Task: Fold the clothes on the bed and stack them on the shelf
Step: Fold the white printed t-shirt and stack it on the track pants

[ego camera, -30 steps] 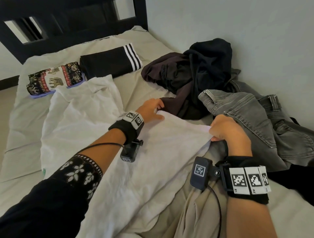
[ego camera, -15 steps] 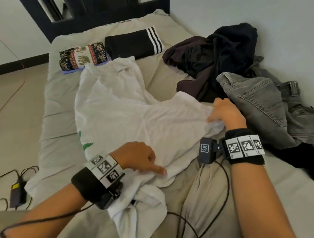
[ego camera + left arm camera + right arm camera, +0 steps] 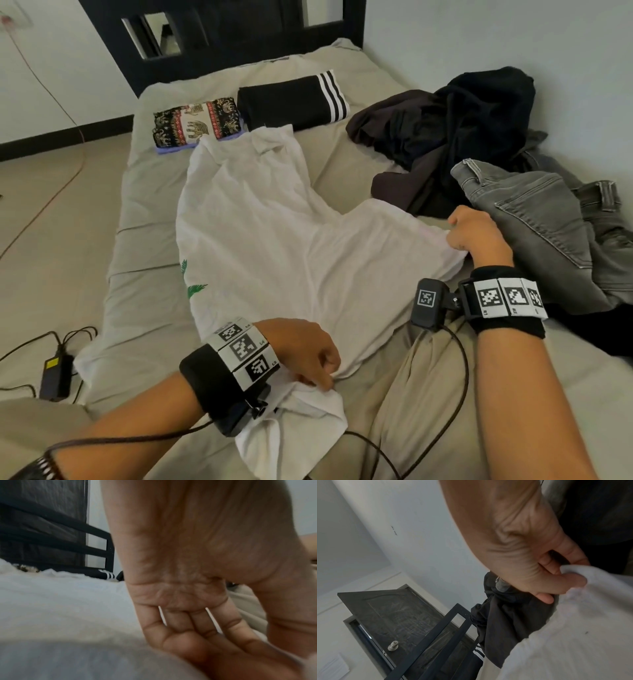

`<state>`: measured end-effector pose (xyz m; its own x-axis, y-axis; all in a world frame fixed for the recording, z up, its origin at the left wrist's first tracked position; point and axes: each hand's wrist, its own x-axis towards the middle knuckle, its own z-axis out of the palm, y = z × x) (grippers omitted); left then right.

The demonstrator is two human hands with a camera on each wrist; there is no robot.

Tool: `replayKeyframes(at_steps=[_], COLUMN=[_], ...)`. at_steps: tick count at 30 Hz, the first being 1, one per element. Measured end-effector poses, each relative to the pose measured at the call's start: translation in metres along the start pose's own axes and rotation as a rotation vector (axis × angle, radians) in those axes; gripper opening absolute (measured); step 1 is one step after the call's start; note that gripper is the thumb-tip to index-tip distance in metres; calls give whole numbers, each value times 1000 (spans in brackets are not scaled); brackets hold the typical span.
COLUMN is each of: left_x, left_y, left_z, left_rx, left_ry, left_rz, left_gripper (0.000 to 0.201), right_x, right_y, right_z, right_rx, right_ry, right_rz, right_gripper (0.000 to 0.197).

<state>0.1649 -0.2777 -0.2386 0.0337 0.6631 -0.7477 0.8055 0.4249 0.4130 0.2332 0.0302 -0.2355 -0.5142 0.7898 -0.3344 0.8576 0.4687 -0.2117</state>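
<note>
A white T-shirt [image 3: 274, 246] lies spread across the beige bed [image 3: 147, 308], its collar toward the headboard. My left hand [image 3: 322, 375] is at the near hem, fingers curled and pinching a bunched bit of the white cloth; in the left wrist view the fingers [image 3: 197, 635] press down into the T-shirt [image 3: 60, 608]. My right hand [image 3: 452, 236] grips the shirt's right edge beside the jeans. The right wrist view shows my right hand [image 3: 565, 577] with thumb and fingers pinched on a fold of the T-shirt [image 3: 582, 628].
Two folded pieces lie by the black headboard [image 3: 222, 31]: an elephant-print one [image 3: 195, 125] and a black one with white stripes [image 3: 291, 102]. A dark clothes heap [image 3: 452, 123] and grey jeans [image 3: 541, 219] crowd the wall side. A power adapter [image 3: 56, 373] and cables lie on the floor, left.
My left hand left the far corner beside the right hand and came back to the near hem, where it now pinches the cloth. The right hand kept its grip on the right edge.
</note>
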Motion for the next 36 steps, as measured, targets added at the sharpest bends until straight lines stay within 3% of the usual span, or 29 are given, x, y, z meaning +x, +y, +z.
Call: replayKeyframes(at_steps=[6,8,10,14,19,21,25,29,33,36], left_x=[13,7,-1,-24,-32,-29,-11,13,34,33], left_y=[-5,-15,-29,-74,-156,-188,-255,-306,-340,-365], left_z=[-15,-30,-49,-100,-173,-198,-238,-265,-284,-298], left_rx=[-199,-268,-325,-380,-380,-364,-120,-95,-251,-267], left_ry=[-203,-162,-36,351,781,910,1009,993,1048,1032], left_rz=[26,37,24,-104,-359,-457,-593,-698,-806,-895], left_gripper=[17,21,26,31,31,24,24,38,64,70], right_x=[-8,-14,-23,-43,-53,-47,-28,-11,5,11], right_y=[-8,-13,-21,-74,-147,-158,-156,-155,-161,-166], right_z=[-2,-3,-6,-9,22,39,62,75,82,81], right_rx=[-23,-39,-28,45,88,106,169,132,68,25], right_ry=[-39,-23,-3,83,-92,-107,-80,-76,-110,-143], right_rz=[-95,-166,-250,-535,-869,-875,-842,-795,-763,-747], right_gripper=[42,41,40,35,28,24,32,45,96,76])
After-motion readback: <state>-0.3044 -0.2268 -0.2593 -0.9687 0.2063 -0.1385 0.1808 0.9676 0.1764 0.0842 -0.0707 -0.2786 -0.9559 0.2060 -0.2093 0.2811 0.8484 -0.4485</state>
